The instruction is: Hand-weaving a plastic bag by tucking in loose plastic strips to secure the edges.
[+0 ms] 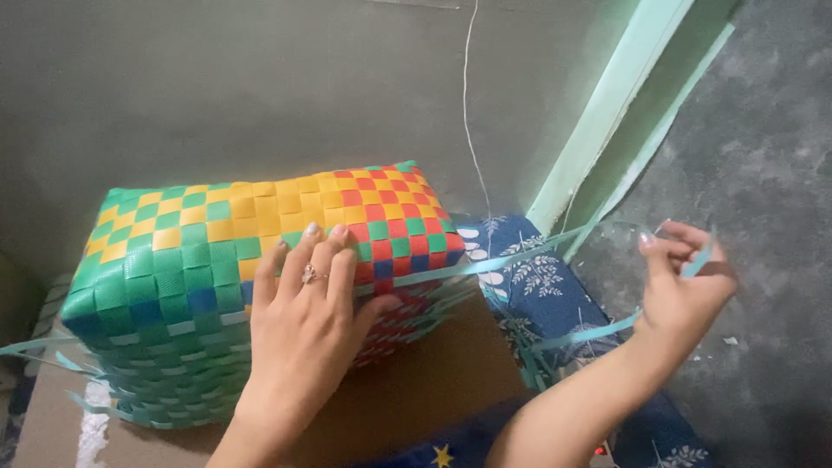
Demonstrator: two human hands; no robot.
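Woven basket (217, 286) – green, yellow, red checks – lies on its side on brown board (416, 390), near wall. Left hand (308, 321) flat on basket, fingers spread, gripping nothing. Right hand (685, 286) off to right – fingers pinched on teal strip (511, 260) running taut to basket. Blue floral cloth (537, 295) beneath strip.

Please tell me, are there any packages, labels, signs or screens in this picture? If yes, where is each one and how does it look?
None of these is in view: no package, label, sign or screen.
Woven basket: middle left, box-shaped, green, yellow, red and blue strips; left hand lies flat on it.
Teal strip: runs from the basket to the right hand, pinched in its grip.
Blue cloth: under the strip, white leaf pattern.
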